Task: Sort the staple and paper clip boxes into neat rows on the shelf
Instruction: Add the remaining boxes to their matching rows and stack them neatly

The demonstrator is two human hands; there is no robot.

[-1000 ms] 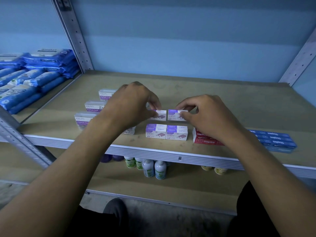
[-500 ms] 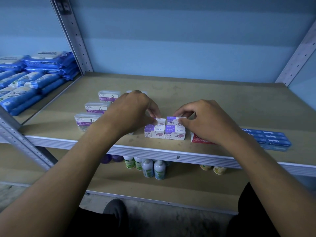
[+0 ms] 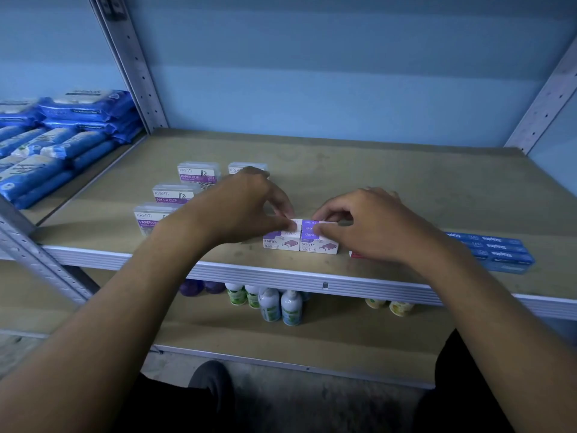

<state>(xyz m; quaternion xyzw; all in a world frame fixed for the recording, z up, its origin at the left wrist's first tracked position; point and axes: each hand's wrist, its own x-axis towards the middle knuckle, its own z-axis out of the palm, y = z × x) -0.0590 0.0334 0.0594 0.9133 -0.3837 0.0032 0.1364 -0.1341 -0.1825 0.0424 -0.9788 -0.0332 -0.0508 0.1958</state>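
1. Head view: a bare left hand (image 3: pixel 246 207) is reaching over the tan fibreboard shelf (image 3: pixel 390 189), its thumb and fingertips pinching the left end of a small white-and-purple cardboard staple box (image 3: pixel 295 222) sitting in the upper layer of a stack.
2. A bare right hand (image 3: pixel 371 225) is reaching in from the right, its thumb and forefinger pinching the right-hand upper white-and-purple staple box (image 3: pixel 312 228), with the other fingers curled behind.
3. Both pinched boxes are lying side by side, touching, on top of two more white-and-purple staple boxes (image 3: pixel 301 243) standing near the shelf's front edge, about mid-width.
4. Clear plastic paper clip boxes with purple labels (image 3: pixel 175 195) are standing in a column to the left, running from near to far; a further one (image 3: pixel 246 167) is sitting at the far end, just right of the column, partly hidden by the left hand.
5. Flat blue staple boxes (image 3: pixel 493 250) are lying in a row at the right, near the front edge.
6. A red box (image 3: pixel 356 254) is peeking out beneath the right wrist; most of it is hidden.
7. Blue wrapped packs (image 3: pixel 62 142) are lying stacked on the neighbouring shelf bay to the far left.
8. Small white bottles with green labels (image 3: pixel 274 304) are standing on the lower shelf, below the stack.
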